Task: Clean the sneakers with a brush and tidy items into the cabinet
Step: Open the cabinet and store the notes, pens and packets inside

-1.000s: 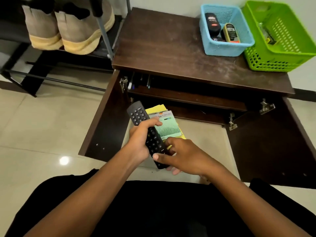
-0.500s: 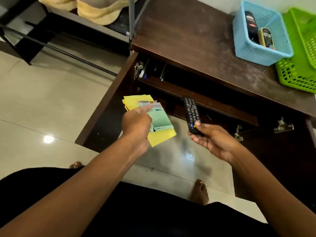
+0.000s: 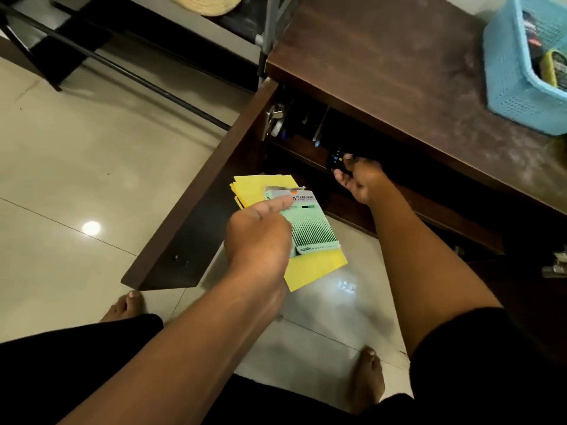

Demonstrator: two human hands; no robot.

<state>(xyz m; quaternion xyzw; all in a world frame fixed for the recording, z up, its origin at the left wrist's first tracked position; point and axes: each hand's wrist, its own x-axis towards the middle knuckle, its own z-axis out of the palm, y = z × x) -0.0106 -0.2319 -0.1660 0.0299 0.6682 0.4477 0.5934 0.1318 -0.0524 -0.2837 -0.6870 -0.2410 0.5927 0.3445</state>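
My left hand (image 3: 259,240) holds a stack of yellow sheets (image 3: 313,265) with a green pencil-lead box (image 3: 310,228) on top, thumb pressed across the box, in front of the open dark wooden cabinet (image 3: 383,65). My right hand (image 3: 360,179) reaches into the cabinet's upper shelf and grips the end of a black remote control (image 3: 337,159), most of which is hidden in the dark interior. Only the sole edge of a beige sneaker (image 3: 211,3) shows on the shoe rack at the top.
The left cabinet door (image 3: 196,216) stands open toward me; a hinge of the right door (image 3: 555,268) shows at the right edge. A blue basket (image 3: 509,78) with bottles sits on the cabinet top. Pens stand inside the shelf (image 3: 317,130). My bare feet rest on the tiled floor (image 3: 76,167).
The remote passed from my left hand to my right, which has carried it into the cabinet shelf. My left hand stays holding the yellow sheets and the box. The view has tilted down and closer.
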